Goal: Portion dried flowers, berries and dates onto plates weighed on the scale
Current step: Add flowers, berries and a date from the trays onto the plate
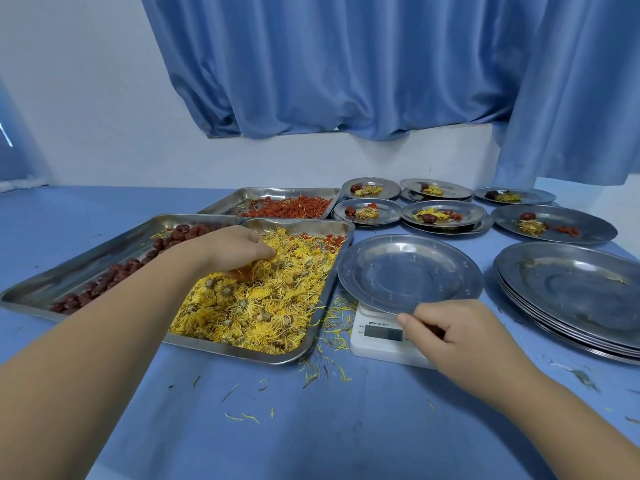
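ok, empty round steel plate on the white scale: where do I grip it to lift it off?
Pinch the empty round steel plate by its flat near rim, coming from the front. The rim overhangs the white scale, so fingers fit underneath; the steel tray of yellow dried flowers crowds its left side.

Table top: clearances and obstructions
Open: bare table along the near edge and far left. Blocked: date tray, berry tray and flower tray packed close, left; scale under an empty plate, centre; plate stack, right; filled plates across the back. Left hand grips flowers in the flower tray; right hand pinches the empty plate's near rim.
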Motion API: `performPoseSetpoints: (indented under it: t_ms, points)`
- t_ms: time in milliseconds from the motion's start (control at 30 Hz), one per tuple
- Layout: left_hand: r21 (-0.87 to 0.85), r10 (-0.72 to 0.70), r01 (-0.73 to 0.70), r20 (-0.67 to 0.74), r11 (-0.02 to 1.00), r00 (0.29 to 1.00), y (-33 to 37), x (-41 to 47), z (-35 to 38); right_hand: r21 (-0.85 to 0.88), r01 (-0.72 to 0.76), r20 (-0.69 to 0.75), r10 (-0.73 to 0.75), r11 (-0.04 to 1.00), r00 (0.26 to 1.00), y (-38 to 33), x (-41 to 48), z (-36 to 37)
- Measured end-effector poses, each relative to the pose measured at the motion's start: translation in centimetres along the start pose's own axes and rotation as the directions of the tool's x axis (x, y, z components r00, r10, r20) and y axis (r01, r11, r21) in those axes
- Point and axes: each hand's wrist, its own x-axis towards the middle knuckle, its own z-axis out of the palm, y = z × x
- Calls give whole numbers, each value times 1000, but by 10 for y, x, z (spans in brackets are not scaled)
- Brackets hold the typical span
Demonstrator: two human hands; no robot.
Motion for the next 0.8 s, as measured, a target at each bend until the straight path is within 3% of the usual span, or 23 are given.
performPoseSetpoints:
  t_ms: [233,467,800]
  points:
    - [-54,18,-20,-42,998,999,3,-4,-6,-4,1,10,-1,1000,1000,0,0,-2]
    - [25,33,-35,71,999,997,1,-4,6,-8,-8,23,9,1000,1000,-1,0,-3]
    - [-24,82,-86,-127,996,988,2,-4,-12,5,-18,25,18,1000,1000,-2,-1,-5]
